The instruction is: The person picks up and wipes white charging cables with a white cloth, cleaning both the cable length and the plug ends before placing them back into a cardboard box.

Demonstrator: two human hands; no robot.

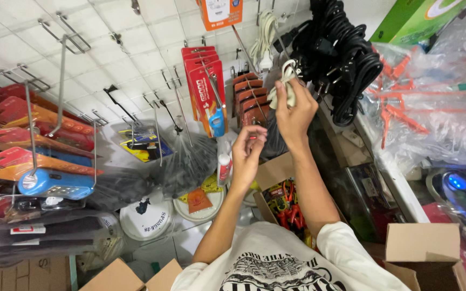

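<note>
Coiled white cord (286, 81): clamped in your right hand (296, 114), raised at the wire wall grid (109, 64) beside the black cables (341, 59) | your left hand (247, 156): just below, fingers curled together, hold unclear | below: open cardboard box (281, 188) of red-handled tools.

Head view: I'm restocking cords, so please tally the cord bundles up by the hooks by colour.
White: 2, the held cord bundle in the right hand and the hanging cord bundle
Black: 1, a dense black cord mass; separate bundles cannot be told
Total: 3
</note>
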